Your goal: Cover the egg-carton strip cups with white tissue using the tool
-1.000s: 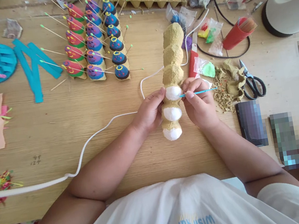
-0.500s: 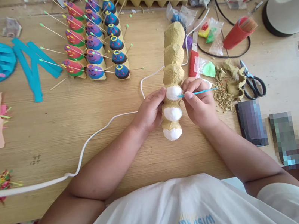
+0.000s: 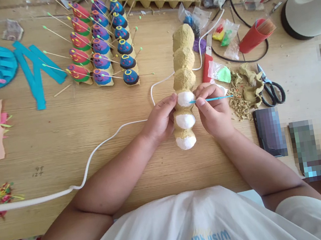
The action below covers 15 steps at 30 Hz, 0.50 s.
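A strip of egg carton cups (image 3: 184, 76) runs lengthwise away from me, its three nearest cups capped with a smooth white layer and the farther ones bare tan. My left hand (image 3: 164, 115) grips the strip from its left side, thumb at the edge of the third white cap. In my right hand (image 3: 213, 107) a thin blue stick-like tool (image 3: 213, 98) is pinched between thumb and fingers. Its tip touches the right side of that third white cap (image 3: 186, 99). The fingers under the strip are hidden.
Rows of painted egg cups with pins (image 3: 100, 58) stand at the back left. Scissors (image 3: 271, 88), carton scraps (image 3: 247, 90), a red utility knife (image 3: 208, 63) and a red cup of sticks (image 3: 252, 36) lie to the right. A white cable (image 3: 97, 146) crosses the table.
The strip has tilted slightly, its far end shifting a little left and its near end a little right. The tool's tip has moved slightly left on the white cap.
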{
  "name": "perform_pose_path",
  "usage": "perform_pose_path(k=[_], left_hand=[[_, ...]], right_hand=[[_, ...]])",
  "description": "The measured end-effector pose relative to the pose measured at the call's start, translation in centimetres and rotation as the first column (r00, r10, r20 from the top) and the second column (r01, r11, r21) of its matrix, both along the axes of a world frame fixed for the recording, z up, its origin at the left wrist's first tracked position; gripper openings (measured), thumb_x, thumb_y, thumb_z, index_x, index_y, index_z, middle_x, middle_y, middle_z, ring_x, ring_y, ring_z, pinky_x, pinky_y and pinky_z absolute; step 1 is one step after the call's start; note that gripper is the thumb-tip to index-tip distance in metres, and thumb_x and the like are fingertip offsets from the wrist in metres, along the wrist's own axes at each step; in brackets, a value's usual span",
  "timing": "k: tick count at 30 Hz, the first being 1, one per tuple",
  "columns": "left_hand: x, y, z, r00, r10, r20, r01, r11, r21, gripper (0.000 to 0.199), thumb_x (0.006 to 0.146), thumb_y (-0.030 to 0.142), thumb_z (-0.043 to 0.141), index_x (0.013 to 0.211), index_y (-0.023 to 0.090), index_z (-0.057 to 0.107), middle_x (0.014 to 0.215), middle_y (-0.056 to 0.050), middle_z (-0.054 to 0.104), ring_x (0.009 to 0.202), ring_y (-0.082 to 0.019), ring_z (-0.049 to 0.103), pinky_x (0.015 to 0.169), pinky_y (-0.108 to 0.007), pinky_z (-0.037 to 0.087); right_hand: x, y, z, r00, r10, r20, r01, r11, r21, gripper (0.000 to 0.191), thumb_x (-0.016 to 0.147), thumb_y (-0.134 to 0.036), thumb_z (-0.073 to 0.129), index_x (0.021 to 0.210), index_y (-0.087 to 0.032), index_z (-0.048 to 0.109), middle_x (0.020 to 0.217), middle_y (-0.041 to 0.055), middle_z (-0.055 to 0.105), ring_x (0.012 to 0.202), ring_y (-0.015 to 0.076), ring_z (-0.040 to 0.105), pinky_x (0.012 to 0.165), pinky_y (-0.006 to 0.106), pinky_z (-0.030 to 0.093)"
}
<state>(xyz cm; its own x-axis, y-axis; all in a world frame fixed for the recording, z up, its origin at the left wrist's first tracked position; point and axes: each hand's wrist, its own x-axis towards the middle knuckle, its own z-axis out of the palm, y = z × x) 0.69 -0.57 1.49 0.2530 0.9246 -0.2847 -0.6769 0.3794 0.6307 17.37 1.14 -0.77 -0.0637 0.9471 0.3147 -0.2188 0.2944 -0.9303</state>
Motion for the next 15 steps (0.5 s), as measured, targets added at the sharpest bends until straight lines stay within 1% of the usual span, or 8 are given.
perform_pose_path(k=[3,6,9,11,15], left_hand=[[-0.05,-0.05,-0.12,1.0,0.0,-0.001,0.0,1.0,-0.023,0.037,0.114,0.048,0.07,0.09,0.02,0.075,0.086,-0.007,0.082,0.099,-0.023,0.083,0.075,-0.03,0.063],[-0.09,-0.09,-0.23,1.0,-0.002,-0.002,0.002,0.999,-0.049,0.035,0.113,0.05,0.071,0.097,0.02,0.076,0.092,-0.007,0.083,0.099,-0.023,0.083,0.071,-0.03,0.062],[-0.03,-0.1,-0.14,0.999,0.011,-0.042,-0.014,0.997,-0.074,0.033,0.111,0.051,0.074,0.098,0.021,0.076,0.097,-0.007,0.084,0.105,-0.024,0.084,0.074,-0.03,0.065],[0.04,-0.09,0.04,0.998,0.007,-0.065,-0.011,0.998,-0.064,0.032,0.111,0.051,0.074,0.098,0.021,0.076,0.101,-0.007,0.085,0.112,-0.025,0.084,0.078,-0.031,0.067],[0.12,-0.07,0.31,1.0,-0.005,-0.019,0.004,0.999,-0.04,0.032,0.111,0.049,0.073,0.098,0.02,0.077,0.101,-0.007,0.086,0.117,-0.027,0.085,0.085,-0.033,0.069]], right_hand=[[0.02,-0.13,0.11,1.0,-0.003,-0.015,0.002,1.0,-0.026,0.036,0.095,-0.054,0.092,0.091,-0.029,0.067,0.1,-0.0004,0.061,0.095,0.0182,0.062,0.091,0.037,0.054],[-0.01,-0.28,0.34,0.999,-0.004,-0.043,0.002,0.999,-0.041,0.035,0.095,-0.052,0.093,0.091,-0.028,0.067,0.108,0.0006,0.065,0.103,0.0191,0.064,0.099,0.039,0.055],[-0.06,-0.34,0.43,0.999,-0.006,-0.037,0.004,0.999,-0.051,0.035,0.094,-0.052,0.093,0.092,-0.028,0.067,0.114,0.0016,0.066,0.11,0.0206,0.065,0.104,0.041,0.056],[-0.08,-0.33,0.4,1.0,-0.01,-0.016,0.009,0.998,-0.055,0.037,0.094,-0.054,0.093,0.091,-0.028,0.066,0.115,0.002,0.066,0.112,0.0216,0.066,0.105,0.042,0.057],[-0.05,-0.26,0.24,1.0,-0.014,0.0,0.014,0.999,-0.052,0.038,0.093,-0.054,0.093,0.091,-0.028,0.065,0.116,0.002,0.065,0.113,0.0213,0.066,0.106,0.042,0.057]])
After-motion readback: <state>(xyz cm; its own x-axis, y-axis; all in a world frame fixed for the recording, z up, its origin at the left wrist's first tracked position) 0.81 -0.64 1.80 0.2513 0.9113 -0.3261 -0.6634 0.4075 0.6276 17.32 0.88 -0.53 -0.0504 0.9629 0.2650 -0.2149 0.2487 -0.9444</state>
